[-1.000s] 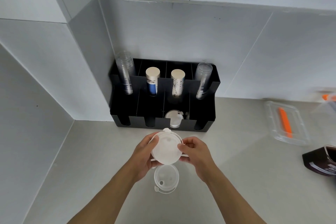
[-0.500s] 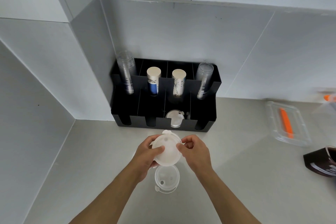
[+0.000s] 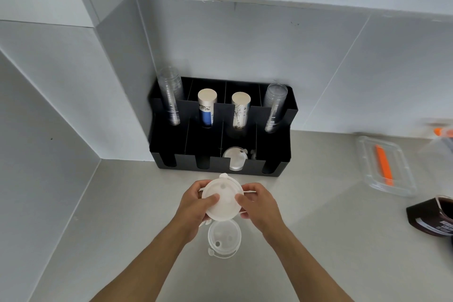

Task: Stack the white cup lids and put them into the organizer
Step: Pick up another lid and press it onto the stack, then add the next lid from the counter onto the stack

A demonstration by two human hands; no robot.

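Both hands hold a stack of white cup lids (image 3: pixel 224 197) above the counter, just in front of the black organizer (image 3: pixel 274 130). My left hand (image 3: pixel 195 206) grips its left rim with the thumb on top. My right hand (image 3: pixel 257 203) pinches the right rim. Another white lid (image 3: pixel 224 238) lies flat on the counter below the hands. More white lids (image 3: pixel 235 160) stand in the organizer's front row, third slot from the left.
The organizer sits in the wall corner, holding clear cup stacks (image 3: pixel 171 95) and paper cup stacks (image 3: pixel 207 108) in its back row. A clear plastic box (image 3: pixel 382 169) with an orange item lies at right, near a dark brown container (image 3: pixel 434 216).
The held lids have been pressed closer together and tilted slightly; my left thumb has slid onto the top lid. The hands stay in nearly the same place.
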